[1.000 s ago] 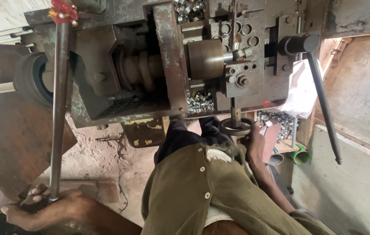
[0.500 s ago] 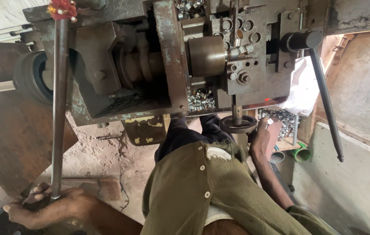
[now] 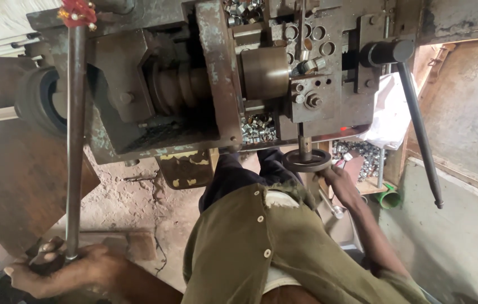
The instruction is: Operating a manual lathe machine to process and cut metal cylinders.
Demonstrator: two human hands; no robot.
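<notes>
Long steel lever point(image 3: 74, 141) at 9 o'clock, left hand point(image 3: 67, 270) wrapped round its end; right hand point(image 3: 337, 181) beside handwheel point(image 3: 307, 160), grip unclear; finished rings point(image 3: 258, 129) piled, machining appears midway.

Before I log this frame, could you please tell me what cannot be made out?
Head view:
- Left hand: lower end of the long lever hidden inside its grip.
- Right hand: fingertips hidden behind the handwheel.
- Small metal parts: too small to identify.
</notes>
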